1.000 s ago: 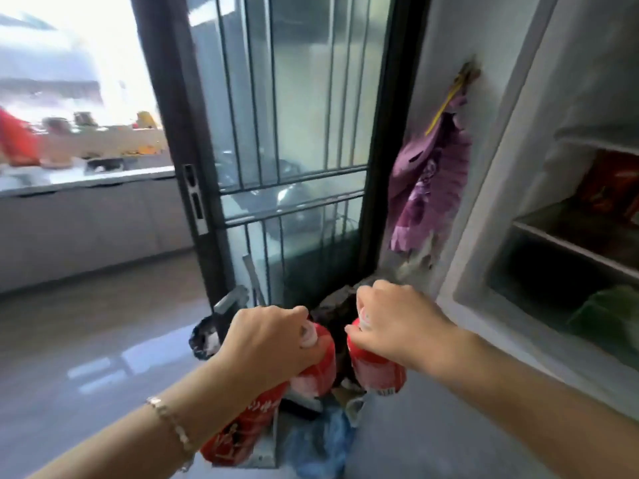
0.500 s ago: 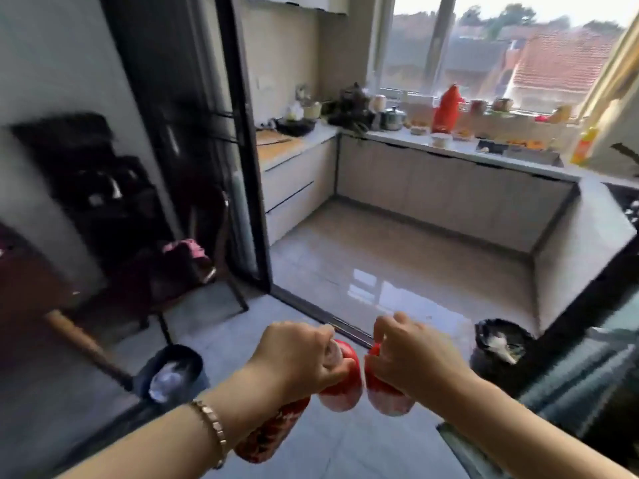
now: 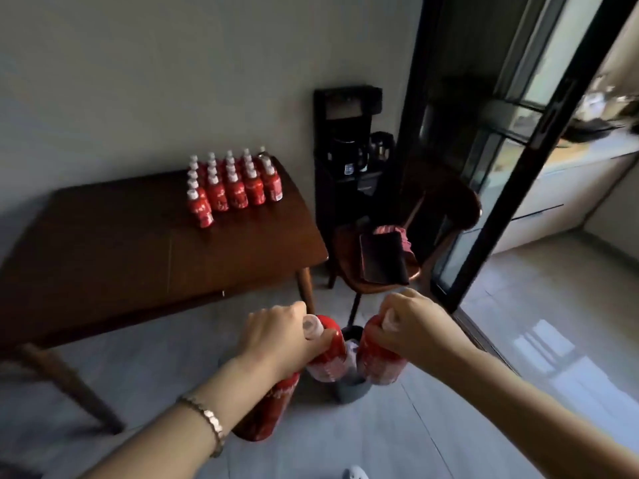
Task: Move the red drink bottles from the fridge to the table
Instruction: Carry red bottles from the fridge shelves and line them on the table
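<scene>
My left hand (image 3: 276,337) grips two red drink bottles by their necks: one (image 3: 328,354) hangs beside the fingers, the other (image 3: 266,413) hangs under the wrist. My right hand (image 3: 411,326) is closed around the white-capped neck of a third red bottle (image 3: 378,361). Both hands are held low over the floor, in front of the dark wooden table (image 3: 103,257). Several red bottles with white caps (image 3: 235,184) stand in rows at the table's far right corner. The fridge is out of view.
A wooden chair (image 3: 439,216) with a dark folder on its seat stands right of the table. A black rack with a coffee maker (image 3: 349,150) is against the wall. A grey bin (image 3: 349,388) sits on the floor under my hands. A black-framed glass door (image 3: 539,160) is at right.
The view has swung left from the fridge, past the kitchen, to the table. Both hands have kept hold of the bottles throughout.
</scene>
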